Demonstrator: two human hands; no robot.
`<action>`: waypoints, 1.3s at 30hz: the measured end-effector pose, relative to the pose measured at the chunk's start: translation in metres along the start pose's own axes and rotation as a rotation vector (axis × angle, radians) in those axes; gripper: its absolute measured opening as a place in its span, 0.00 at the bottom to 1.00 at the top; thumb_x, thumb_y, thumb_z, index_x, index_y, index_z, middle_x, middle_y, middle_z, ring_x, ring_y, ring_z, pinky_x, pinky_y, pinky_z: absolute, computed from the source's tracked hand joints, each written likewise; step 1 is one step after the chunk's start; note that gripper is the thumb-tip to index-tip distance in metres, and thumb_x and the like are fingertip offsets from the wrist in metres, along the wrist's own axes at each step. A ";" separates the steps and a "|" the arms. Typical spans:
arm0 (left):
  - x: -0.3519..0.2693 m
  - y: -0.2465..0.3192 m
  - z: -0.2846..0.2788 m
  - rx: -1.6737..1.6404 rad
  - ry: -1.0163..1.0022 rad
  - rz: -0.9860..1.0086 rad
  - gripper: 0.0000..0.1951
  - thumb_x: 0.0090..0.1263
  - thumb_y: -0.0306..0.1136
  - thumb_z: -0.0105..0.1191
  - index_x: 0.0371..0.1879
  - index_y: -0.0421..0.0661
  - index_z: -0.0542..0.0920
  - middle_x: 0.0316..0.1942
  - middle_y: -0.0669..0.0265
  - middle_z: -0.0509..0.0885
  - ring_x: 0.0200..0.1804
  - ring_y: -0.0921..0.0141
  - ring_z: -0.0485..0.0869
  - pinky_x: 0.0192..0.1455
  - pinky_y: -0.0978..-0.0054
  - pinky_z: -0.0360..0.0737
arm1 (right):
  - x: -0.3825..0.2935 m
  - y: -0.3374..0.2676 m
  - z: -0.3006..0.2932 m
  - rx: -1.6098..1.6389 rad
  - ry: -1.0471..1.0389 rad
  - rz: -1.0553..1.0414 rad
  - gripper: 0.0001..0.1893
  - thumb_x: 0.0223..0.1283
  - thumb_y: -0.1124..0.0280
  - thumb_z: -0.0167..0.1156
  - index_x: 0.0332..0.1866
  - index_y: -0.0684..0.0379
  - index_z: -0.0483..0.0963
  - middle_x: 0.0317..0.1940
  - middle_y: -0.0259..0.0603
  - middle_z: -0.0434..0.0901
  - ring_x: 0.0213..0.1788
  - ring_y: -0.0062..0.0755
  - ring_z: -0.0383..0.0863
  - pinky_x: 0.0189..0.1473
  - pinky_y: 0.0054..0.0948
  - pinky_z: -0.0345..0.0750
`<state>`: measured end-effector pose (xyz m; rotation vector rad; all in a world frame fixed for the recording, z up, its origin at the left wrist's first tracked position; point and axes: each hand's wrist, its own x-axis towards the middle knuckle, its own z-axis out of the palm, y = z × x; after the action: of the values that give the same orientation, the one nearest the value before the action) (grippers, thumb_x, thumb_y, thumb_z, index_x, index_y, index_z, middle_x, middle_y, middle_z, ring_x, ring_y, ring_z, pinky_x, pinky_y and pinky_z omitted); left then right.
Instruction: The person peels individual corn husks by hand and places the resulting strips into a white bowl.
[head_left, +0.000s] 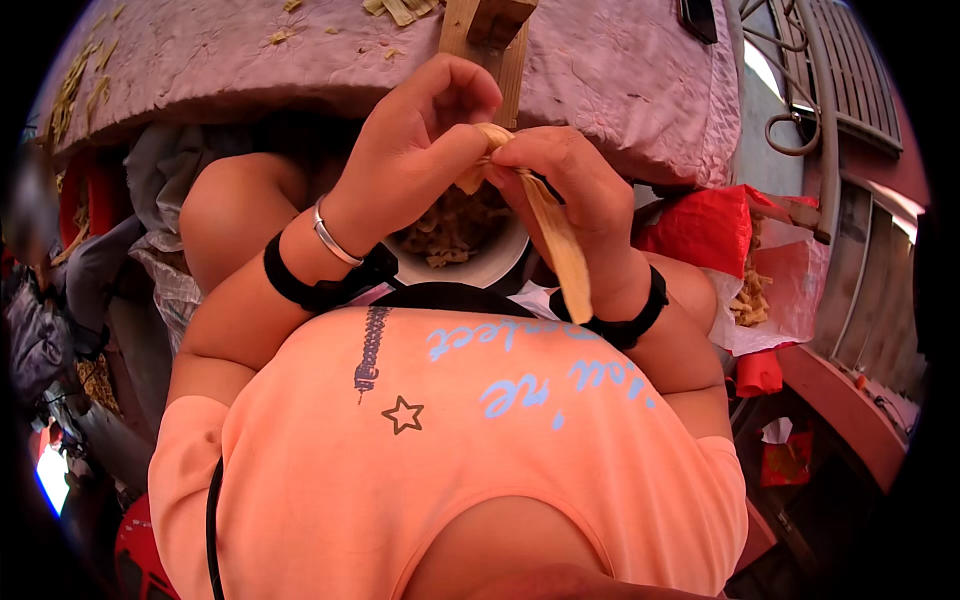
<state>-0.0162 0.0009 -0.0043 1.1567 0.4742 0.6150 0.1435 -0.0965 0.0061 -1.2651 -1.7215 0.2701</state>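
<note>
A flat, pale yellow strip (559, 244), of a material I cannot name for certain, is looped at its upper end between my hands. My left hand (427, 135), with a silver bangle at the wrist, holds the loop by the thumb; its index finger is raised and curled. The thumb and fingers of my right hand (570, 176) pinch the strip beside the loop, and its long end hangs towards my shirt. Black bands circle both forearms near the wrists. Beneath my hands, a white bowl (480, 276) holds many folded or knotted yellow pieces, partly hidden by my hands.
Ahead is a pink padded cloth (615, 82) with loose strips (397, 9), a wooden frame (514, 86) and a phone (697, 19). A red and clear bag (795, 277) of yellow pieces stands at right, near a metal rail (829, 150). A red stool (139, 532) is at lower left.
</note>
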 end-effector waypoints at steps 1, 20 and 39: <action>-0.001 -0.003 0.003 0.154 0.075 0.078 0.12 0.65 0.20 0.54 0.47 0.40 0.75 0.38 0.68 0.78 0.36 0.79 0.78 0.40 0.80 0.78 | -0.004 0.001 0.002 -0.058 -0.018 0.093 0.14 0.56 0.81 0.67 0.46 0.60 0.74 0.33 0.41 0.81 0.36 0.38 0.83 0.39 0.27 0.79; -0.002 0.009 -0.015 0.428 -0.119 0.121 0.12 0.78 0.34 0.52 0.34 0.38 0.77 0.25 0.70 0.74 0.28 0.77 0.69 0.32 0.78 0.69 | 0.008 0.012 -0.042 -0.133 -0.361 0.181 0.08 0.72 0.66 0.55 0.40 0.60 0.72 0.27 0.45 0.76 0.31 0.54 0.76 0.34 0.42 0.74; 0.009 0.020 -0.011 0.629 -0.380 0.127 0.12 0.65 0.26 0.58 0.47 0.38 0.78 0.37 0.65 0.83 0.40 0.77 0.79 0.43 0.79 0.76 | 0.007 0.008 -0.029 0.142 -0.435 0.376 0.18 0.69 0.61 0.61 0.25 0.60 0.75 0.18 0.44 0.74 0.20 0.44 0.75 0.24 0.34 0.71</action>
<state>-0.0205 0.0201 0.0104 1.8703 0.2695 0.3399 0.1712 -0.0967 0.0198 -1.4947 -1.7652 0.9300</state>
